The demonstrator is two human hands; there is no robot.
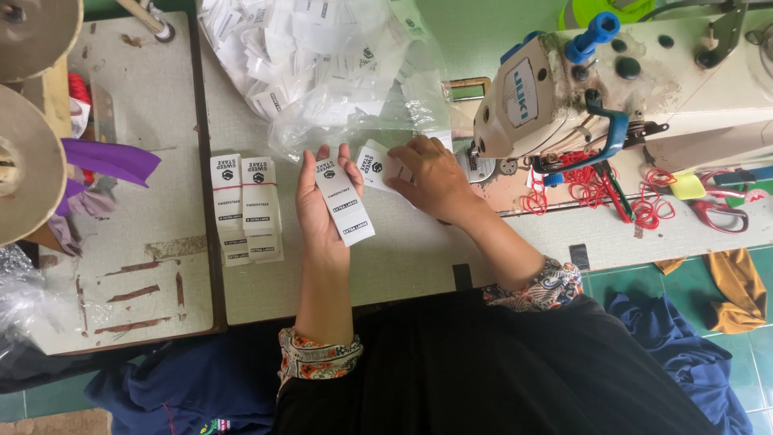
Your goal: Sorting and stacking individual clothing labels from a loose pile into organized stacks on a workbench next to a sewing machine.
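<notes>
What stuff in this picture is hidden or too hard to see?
- Head view: the labels under the right hand are mostly covered by it.
- Head view: the left hand holds a white label strip; its palm is hidden behind the strip.
- Head view: the needle area of the sewing machine is hidden by the machine's head.
- Head view: the labels inside the plastic bag blur behind crinkled plastic.
- Head view: the spools are cut off at the left edge.

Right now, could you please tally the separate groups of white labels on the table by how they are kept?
Banded label stacks: 2
Label stack held in left hand: 1
Labels under right hand: 1
Clear bag of loose labels: 1
Total: 5
</notes>
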